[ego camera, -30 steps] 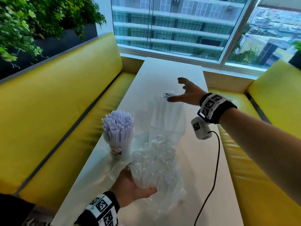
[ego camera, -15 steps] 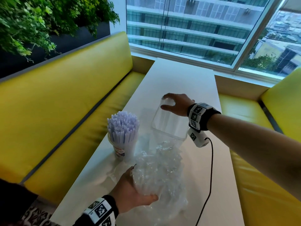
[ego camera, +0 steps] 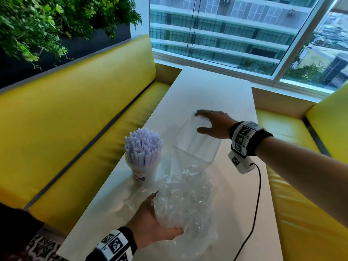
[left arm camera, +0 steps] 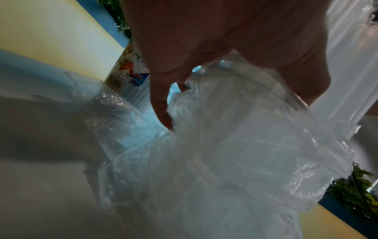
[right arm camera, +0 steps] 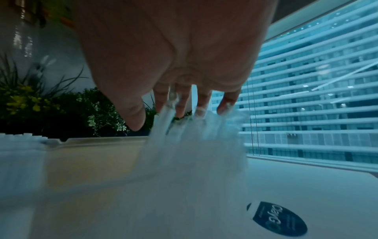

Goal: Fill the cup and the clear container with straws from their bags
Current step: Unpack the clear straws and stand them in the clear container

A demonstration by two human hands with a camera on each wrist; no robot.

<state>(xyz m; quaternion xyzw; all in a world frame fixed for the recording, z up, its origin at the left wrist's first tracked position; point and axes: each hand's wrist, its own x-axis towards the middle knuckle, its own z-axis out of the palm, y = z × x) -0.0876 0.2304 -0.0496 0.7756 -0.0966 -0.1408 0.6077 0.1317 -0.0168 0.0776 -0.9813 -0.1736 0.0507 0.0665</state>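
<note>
A paper cup (ego camera: 140, 171) packed with white straws (ego camera: 143, 146) stands left of centre on the white table (ego camera: 216, 87). To its right the empty clear container (ego camera: 195, 147) leans toward me. My right hand (ego camera: 205, 122) holds its far rim, fingers over the edge and thumb on the near side; the right wrist view shows the fingertips (right arm camera: 180, 106) on the blurred clear wall (right arm camera: 184, 161). Near me, my left hand (ego camera: 160, 215) grips a crumpled clear bag (ego camera: 186, 200). Its plastic (left arm camera: 235, 153) fills the left wrist view, and any straws inside are hard to make out.
Yellow benches (ego camera: 75, 110) flank the narrow table on both sides, with a window beyond its far end. A black cable (ego camera: 258, 194) hangs from my right wrist over the table's right side. Loose clear plastic (ego camera: 135, 196) lies beside the cup's base.
My right hand came back from beyond the container and closed on its far rim. The container now leans toward me. My left hand kept hold of the bag.
</note>
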